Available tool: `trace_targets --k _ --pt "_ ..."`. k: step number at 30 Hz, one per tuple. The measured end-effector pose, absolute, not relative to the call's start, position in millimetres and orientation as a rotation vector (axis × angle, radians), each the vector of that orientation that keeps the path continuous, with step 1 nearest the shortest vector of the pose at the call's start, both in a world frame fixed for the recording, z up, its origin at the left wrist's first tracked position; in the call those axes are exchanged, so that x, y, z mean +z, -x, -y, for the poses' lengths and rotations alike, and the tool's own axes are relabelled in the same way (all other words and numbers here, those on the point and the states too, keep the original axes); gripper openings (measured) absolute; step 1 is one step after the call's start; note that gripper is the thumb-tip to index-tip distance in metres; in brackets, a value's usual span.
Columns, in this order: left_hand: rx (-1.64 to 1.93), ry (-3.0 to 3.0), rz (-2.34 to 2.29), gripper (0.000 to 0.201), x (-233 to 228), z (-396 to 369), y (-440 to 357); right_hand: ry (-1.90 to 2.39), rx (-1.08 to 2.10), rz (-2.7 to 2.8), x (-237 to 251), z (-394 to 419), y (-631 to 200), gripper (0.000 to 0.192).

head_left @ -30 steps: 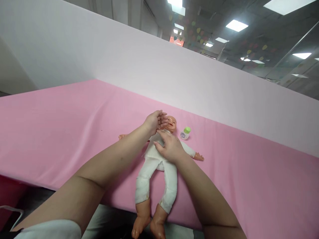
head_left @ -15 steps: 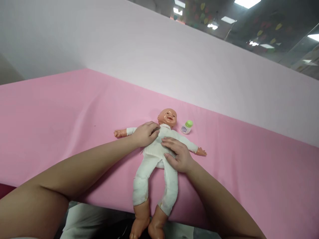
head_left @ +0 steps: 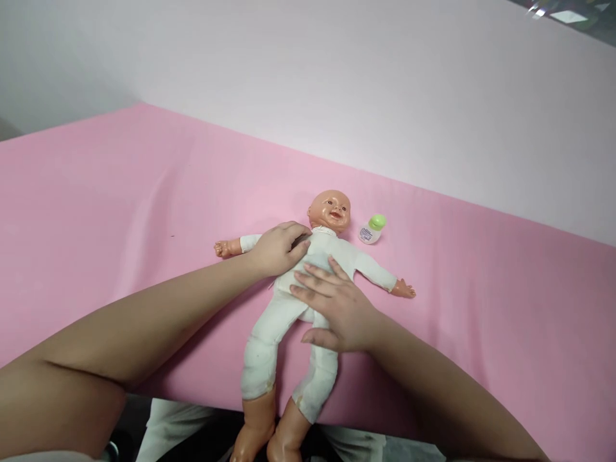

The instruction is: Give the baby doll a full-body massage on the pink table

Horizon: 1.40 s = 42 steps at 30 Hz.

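Note:
A baby doll [head_left: 289, 308] with a white cloth body and plastic head, hands and feet lies on its back on the pink sheet [head_left: 110, 212]. Its feet reach past the near edge. My left hand [head_left: 280, 249] rests at the doll's shoulder and upper chest, fingers together and laid over it, holding nothing. My right hand [head_left: 339, 305] lies flat on the doll's belly with the fingers spread. Beside the doll's head, on the right, is a small clear bottle [head_left: 369, 232] with a green cap.
A pale wall [head_left: 337, 77] rises behind the pink-covered surface. Dark glass with reflected lights [head_left: 570, 16] shows at the top right. Below the near edge, the wearer's light trousers [head_left: 173, 423] are partly visible.
My right hand has slid down and left over the doll's belly, its fingers now more spread. My left hand stays at the shoulder. The view has tilted down and closer.

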<state>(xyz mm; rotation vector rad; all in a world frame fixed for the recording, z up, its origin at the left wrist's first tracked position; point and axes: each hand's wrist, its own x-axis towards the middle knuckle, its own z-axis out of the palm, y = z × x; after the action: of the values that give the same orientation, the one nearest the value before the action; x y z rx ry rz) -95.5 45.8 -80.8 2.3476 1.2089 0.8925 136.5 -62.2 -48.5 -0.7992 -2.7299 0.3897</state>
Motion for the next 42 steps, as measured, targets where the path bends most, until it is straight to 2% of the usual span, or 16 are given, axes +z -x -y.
trace_targets --k 2,7,12,15,18,21,28,30,36,42 --pt "0.886 -2.366 -1.196 0.034 -80 -45 96 0.88 0.347 2.706 -54 50 -145 0.084" --pt "0.899 -2.365 -1.186 0.034 -79 -46 95 1.182 0.346 2.505 -66 20 -164 0.061" --pt "1.037 -2.337 -1.148 0.031 -72 -30 94 1.543 0.343 2.226 -67 6 -170 0.056" --pt "1.123 -2.37 -0.742 0.031 -60 0 86 1.657 0.304 2.23 -61 4 -169 0.064" --pt "0.984 -2.398 -0.177 0.032 -50 32 76 1.732 0.243 2.247 -58 4 -168 0.065" --pt "0.724 -2.451 -0.01 0.032 -48 48 70 1.765 0.209 2.237 -58 4 -167 0.062" --pt "0.478 -2.661 -0.312 0.066 -54 12 80 1.746 0.28 2.232 -59 5 -166 0.068" --pt "0.501 -2.678 -0.402 0.066 -58 -1 84 1.737 0.286 2.225 -59 5 -166 0.069" --pt "0.799 -2.591 -0.664 0.047 -78 -34 94 1.722 0.276 2.204 -58 4 -165 0.069" --pt "1.029 -2.503 -0.943 0.044 -84 -48 99 1.608 0.259 2.17 -67 3 -168 0.064"
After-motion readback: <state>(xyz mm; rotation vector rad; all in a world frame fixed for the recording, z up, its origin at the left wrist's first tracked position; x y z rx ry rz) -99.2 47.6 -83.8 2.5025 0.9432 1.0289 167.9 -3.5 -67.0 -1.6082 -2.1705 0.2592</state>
